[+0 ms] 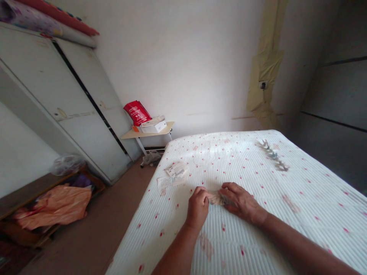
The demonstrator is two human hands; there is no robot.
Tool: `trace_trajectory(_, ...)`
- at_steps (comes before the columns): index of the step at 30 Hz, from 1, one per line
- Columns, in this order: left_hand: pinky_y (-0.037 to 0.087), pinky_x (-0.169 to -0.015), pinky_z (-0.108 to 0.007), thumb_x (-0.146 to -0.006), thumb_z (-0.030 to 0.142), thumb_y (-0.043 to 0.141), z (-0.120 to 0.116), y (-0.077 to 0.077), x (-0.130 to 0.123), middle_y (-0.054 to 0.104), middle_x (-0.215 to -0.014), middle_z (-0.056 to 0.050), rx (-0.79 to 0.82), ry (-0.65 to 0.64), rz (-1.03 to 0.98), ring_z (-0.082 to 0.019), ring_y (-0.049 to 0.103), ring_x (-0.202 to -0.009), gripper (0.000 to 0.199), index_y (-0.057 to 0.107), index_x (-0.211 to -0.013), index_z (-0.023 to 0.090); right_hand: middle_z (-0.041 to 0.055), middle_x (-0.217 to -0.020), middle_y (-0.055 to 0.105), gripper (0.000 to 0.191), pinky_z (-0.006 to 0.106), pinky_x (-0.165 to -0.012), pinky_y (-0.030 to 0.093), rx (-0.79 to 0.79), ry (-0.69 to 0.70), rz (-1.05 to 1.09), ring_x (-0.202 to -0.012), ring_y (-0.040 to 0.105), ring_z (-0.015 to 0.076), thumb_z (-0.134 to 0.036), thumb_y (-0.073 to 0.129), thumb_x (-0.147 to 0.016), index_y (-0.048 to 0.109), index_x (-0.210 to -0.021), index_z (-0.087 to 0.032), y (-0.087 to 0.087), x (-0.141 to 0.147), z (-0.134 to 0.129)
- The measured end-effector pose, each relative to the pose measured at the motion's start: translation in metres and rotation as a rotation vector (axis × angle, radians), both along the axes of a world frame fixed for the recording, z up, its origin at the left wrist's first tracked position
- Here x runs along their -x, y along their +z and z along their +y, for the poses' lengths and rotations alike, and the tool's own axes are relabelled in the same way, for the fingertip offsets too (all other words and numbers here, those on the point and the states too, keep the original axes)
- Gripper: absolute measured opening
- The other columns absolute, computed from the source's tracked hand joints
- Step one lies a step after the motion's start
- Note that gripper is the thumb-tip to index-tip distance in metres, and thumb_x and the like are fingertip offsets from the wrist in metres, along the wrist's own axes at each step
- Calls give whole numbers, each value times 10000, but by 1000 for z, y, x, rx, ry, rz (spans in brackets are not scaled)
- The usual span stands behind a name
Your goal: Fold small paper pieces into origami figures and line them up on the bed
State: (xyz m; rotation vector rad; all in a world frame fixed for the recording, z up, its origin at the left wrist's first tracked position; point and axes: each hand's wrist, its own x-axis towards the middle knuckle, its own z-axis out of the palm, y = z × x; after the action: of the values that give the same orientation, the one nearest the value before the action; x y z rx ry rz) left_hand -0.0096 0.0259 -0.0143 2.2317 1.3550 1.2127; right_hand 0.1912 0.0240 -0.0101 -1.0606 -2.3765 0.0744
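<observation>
Low over the white, red-dotted bed cover, my left hand is closed on the left end of a small, crumpled beige piece. My right hand curls over the right end of the same piece, its fingers closed around it. What the piece is made of is too small to tell. Beyond my left hand lie printed paper pieces. A row of small greyish twisted pieces stretches across the cover at the back right.
A small table at the bed's far left corner holds a red bag and a white box. Cupboards stand at the left, above a low shelf with an orange cloth. A wall is behind the bed.
</observation>
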Motion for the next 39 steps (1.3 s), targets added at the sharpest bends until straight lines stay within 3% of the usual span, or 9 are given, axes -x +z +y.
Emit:
trace_trajectory(6,437,-766,-239,-676,-20,432,-7,2,6,542,-898,-29,4,-69,160,-129,529,-836,274,579,-780,187,77,-994,597,193,323,-778,433,-40,34,-81,-895,536,182,-209,497,-836,638,-968,-213,1,8,-1)
trace_trajectory(12,396,-777,-320,-680,92,544,-23,16,8,542,-951,-45,-62,-37,440,-188,491,-892,148,602,-764,199,51,-953,620,170,306,-757,397,21,57,-76,-867,536,171,-226,517,-840,675,-901,-235,6,10,-3)
trace_trajectory(17,367,-718,-333,-736,135,533,-35,19,5,551,-834,-44,-110,-21,557,-183,486,-807,91,600,-741,196,47,-889,634,171,304,-757,388,70,81,-60,-864,537,174,-205,521,-830,689,-849,-233,9,12,-3)
trace_trajectory(23,363,-691,-291,-756,127,517,-35,11,5,558,-729,-24,-41,-4,462,-150,493,-739,159,578,-618,177,42,-903,631,169,297,-751,382,102,75,-52,-860,540,169,-203,517,-830,679,-858,-241,11,13,-4)
trace_trajectory(30,377,-696,-228,-750,156,520,-24,10,7,572,-742,-5,172,61,255,-127,524,-766,109,598,-676,173,49,-829,622,208,278,-733,405,271,72,70,-809,552,160,-256,471,-855,667,-825,-193,14,11,1)
trace_trajectory(34,357,-645,-214,-781,230,502,-20,10,3,559,-714,0,254,136,275,-119,527,-717,162,595,-662,170,50,-757,606,284,273,-698,407,272,-17,95,-750,542,158,-259,404,-886,635,-749,-166,12,15,3)
trace_trajectory(39,337,-631,-221,-807,295,471,-16,10,0,578,-723,-1,303,240,309,-114,532,-689,225,610,-681,172,50,-762,589,270,267,-689,395,192,-174,-47,-749,537,157,-215,395,-881,593,-706,-159,3,24,7)
